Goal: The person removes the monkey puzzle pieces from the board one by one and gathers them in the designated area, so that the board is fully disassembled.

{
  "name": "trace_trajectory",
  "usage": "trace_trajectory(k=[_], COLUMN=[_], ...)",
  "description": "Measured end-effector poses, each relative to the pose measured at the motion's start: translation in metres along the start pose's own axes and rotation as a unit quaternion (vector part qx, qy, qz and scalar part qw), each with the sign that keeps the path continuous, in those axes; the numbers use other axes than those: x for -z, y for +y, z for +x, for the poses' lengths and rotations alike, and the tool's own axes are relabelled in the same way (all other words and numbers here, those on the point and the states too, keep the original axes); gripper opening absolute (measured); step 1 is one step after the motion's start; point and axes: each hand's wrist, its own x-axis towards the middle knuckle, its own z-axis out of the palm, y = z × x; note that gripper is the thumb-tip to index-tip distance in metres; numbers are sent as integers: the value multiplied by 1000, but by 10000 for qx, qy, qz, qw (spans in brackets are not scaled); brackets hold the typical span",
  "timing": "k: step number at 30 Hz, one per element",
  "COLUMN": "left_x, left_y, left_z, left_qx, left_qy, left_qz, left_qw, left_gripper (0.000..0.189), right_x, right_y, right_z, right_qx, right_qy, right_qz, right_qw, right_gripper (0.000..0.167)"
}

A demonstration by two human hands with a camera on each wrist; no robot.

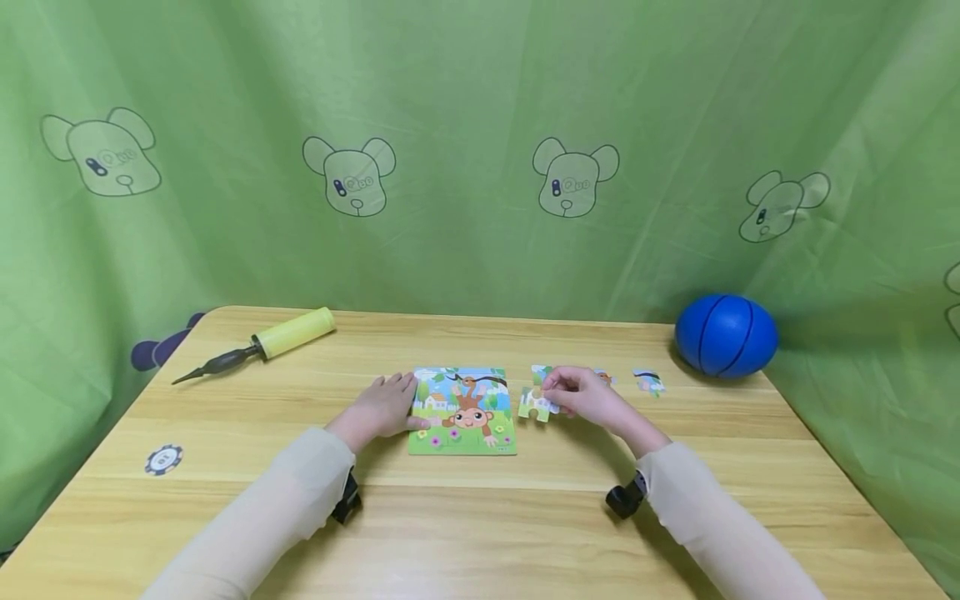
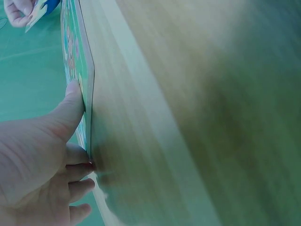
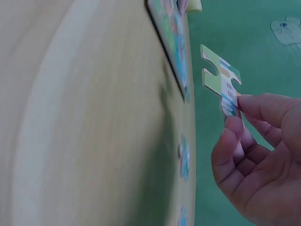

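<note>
The thumb and fingers of the right hand are pinched nearly together on one end of a puzzle piece, whose cut-outs and printed face stay largely uncovered. That is a sound grip: a light hold by one end should keep the outline readable and spare the knob from bending. The piece is lifted clear of the bench, just beyond the right side of the monkey picture board, so keeping it level seems wise. The windows printed on it may help judge which way up it goes.

The left hand lies spread, gripping nothing, its thumb resting on the board's left border. Light pressure there should suffice.

Farther out, loose pieces lie in a row towards the bench's far right corner; the right hand would do well to stay high enough not to nudge them. The blue ball sits at that corner, the yellow pump near the far left corner, and a round chip by the left edge, all well apart from the hands.
</note>
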Motion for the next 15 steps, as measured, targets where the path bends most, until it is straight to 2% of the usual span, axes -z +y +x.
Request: trace_trajectory(k=[7,15], left_x=[2,2], left_y=[0,1], left_z=[-1,-1], left_qx=[7,5], left_qy=[-17,-37], left_qz=[-35,30], left_qw=[10000,10000], left_gripper=[82,83], right_x=[8,15], right_y=[18,32], right_z=[-6,-7], right_qx=[-54,-342], right_qy=[-63,-57], right_qz=[-230,-562], right_qw=[9997,9978], right_gripper=[7,10])
